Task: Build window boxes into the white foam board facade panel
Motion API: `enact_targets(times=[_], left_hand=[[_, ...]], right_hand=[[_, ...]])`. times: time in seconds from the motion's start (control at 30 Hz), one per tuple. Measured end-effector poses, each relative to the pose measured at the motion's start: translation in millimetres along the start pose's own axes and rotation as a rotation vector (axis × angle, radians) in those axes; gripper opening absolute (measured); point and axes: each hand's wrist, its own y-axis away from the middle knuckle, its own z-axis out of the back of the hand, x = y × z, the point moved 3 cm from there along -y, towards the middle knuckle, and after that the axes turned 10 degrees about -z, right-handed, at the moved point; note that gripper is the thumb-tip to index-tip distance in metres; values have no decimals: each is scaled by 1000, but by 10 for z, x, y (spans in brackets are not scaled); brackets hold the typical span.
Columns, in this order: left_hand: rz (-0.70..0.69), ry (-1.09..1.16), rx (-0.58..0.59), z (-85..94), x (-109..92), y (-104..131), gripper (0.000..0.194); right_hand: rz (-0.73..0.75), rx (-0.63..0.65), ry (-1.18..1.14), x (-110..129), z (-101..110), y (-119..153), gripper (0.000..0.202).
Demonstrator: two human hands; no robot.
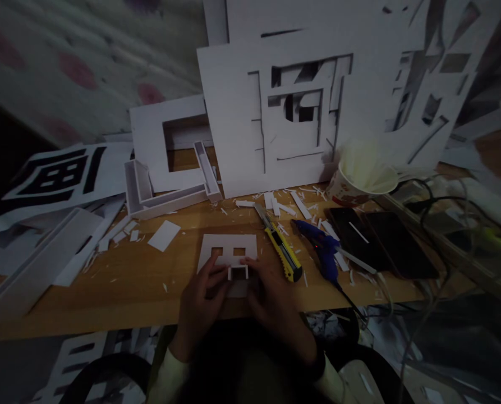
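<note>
A small white foam board panel [250,242] with square cutouts lies flat on the table before me. A little raised frame of white strips [238,268] surrounds its lower opening. My left hand [200,306] grips the panel from the left, fingers bent and tips beside that frame. From the right, my right hand [275,297] holds it too, with a fingertip near the frame's upper corner; its lower part is blurred. Just right of the panel lies a yellow utility knife [281,249]. Beyond the knife is a blue glue gun [317,238] with a white stick in its back.
Large white cutout boards [237,123] stand at the back. A paper cup of translucent sticks [362,165] and two dark phones [399,244] are at right, near cables. Box-like white pieces [170,202] and a printed sheet [69,174] sit left. Scraps litter the wooden table [128,292].
</note>
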Motion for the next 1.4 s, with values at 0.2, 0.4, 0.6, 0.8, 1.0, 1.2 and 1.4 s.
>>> enact_targets(times=[0.2,0.4,0.6,0.8,1.0,1.2,1.4], left_hand=[[-42,-49,0,-25,58,19,53],[-219,-106,-40,22,-2,3,38],[-390,-125,-81,103,-143,-32,31],[-411,-104,-125,76,-227,-56,29],[-396,-94,-161,32,-186,-54,26],[-360,-89,-161,27,-95,-42,23],[-315,-14,-155,2,42,-13,23]], right_hand=[[8,-5,17,-16,-14,-8,57],[15,-20,-22,-19,-16,6,59],[24,-39,-26,-36,-26,13,58],[33,-28,-27,-34,-28,6,58],[49,-38,-39,-14,-12,-5,58],[73,-69,-42,23,4,4,61],[60,-135,-17,-15,-26,24,65]])
